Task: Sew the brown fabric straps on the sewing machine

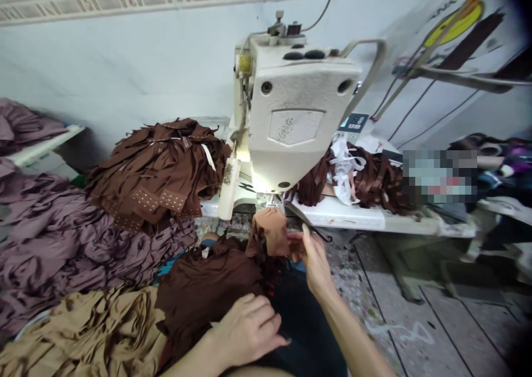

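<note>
My right hand (313, 260) pinches a tan fabric piece (270, 232) just below the presser foot (270, 201) of a cream industrial sewing machine (291, 111). The cloth hangs in front of the needle area, and the hand itself is clear of the machine. Lower down, my left hand (245, 330) lies on a dark brown fabric heap (208, 283) across my lap, with its fingers together and curved over the cloth. A stack of cut brown pieces (158, 172) with dotted edging sits to the left of the machine.
Large mauve fabric piles (62, 227) and a tan fabric pile (83, 332) fill the left side. Brown strips (374, 180) and white trim (344, 172) lie on the white sewing table (341, 213) right of the machine. A tiled floor (436, 321) shows at lower right.
</note>
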`<state>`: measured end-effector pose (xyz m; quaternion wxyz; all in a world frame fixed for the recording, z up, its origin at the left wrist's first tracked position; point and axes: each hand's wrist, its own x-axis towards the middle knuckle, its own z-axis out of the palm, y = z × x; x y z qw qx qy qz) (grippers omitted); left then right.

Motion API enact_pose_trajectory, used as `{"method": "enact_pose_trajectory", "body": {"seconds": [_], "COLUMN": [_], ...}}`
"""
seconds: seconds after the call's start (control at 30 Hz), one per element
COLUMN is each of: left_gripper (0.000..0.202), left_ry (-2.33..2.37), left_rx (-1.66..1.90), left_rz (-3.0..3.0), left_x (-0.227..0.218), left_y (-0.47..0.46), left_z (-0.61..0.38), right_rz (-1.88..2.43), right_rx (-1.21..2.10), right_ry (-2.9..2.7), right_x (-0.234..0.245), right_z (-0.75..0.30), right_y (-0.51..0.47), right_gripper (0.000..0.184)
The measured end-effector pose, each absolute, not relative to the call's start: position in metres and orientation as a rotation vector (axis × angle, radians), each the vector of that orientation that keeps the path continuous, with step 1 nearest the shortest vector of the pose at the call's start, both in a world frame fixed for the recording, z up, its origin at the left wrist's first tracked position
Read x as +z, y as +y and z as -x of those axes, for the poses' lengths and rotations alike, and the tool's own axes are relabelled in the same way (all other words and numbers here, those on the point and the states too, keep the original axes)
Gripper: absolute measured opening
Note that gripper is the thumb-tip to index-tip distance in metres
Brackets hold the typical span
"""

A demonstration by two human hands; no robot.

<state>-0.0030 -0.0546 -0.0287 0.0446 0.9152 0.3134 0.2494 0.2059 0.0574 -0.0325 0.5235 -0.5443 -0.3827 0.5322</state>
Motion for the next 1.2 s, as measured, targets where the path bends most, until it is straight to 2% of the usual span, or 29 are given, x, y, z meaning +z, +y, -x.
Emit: {"method": "enact_pose_trajectory", "body": {"seconds": [0.1,0.23,0.33,0.5,0.77,0.87,0.9,0.97,1.03,1.13,1.2], "left_gripper": [0.023,0.033,0.037,0.026,0.022,0.023,0.023,0.022,0.02,0.016,0.012], "left_ry": [1.33,1.694,1.759,1.722,1.442,1.268,1.217,1.14,1.106,1.13,1.146], "left_rx": [0.708,0.663,0.562,0.44,0.494,0.477,0.481,0.553,0.701,0.937,1.074], "left_rz": [-2.67,-2.482,-2.391,-2.305,-2.318,-2.364,-2.368,-2.318,-2.164,-1.868,-1.716], "left_x": [-0.049,-0.064,-0.078,-0.088,-0.053,-0.036,-0.029,-0.015,0.001,0.024,0.033], "left_y": [-0.045,-0.007,0.023,0.045,0.019,0.004,0.001,0.0,0.004,0.015,0.022], "left_z": [0.026,0.06,0.069,0.063,0.047,0.041,0.04,0.041,0.043,0.041,0.034], "right_rz": [1.229,1.134,1.13,1.312,1.357,1.198,1.134,1.023,0.92,0.853,0.916], "right_rx": [1.303,1.369,1.43,1.273,1.291,1.256,1.239,1.243,1.382,1.666,1.743], "right_ry": [-1.078,-1.313,-1.504,-1.743,-1.887,-1.981,-2.05,-2.18,-2.207,-2.031,-1.87], "right_x": [-0.038,-0.035,-0.032,-0.04,-0.064,-0.06,-0.057,-0.05,-0.041,-0.023,-0.011], "right_z": [-0.203,-0.195,-0.196,-0.232,-0.245,-0.217,-0.208,-0.195,-0.193,-0.214,-0.237], "right_y": [0.052,0.041,0.043,0.056,0.03,0.027,0.03,0.037,0.047,0.061,0.069], "right_gripper": [0.067,0.067,0.039,0.026,0.023,0.048,0.05,0.032,0.012,0.026,0.034]}}
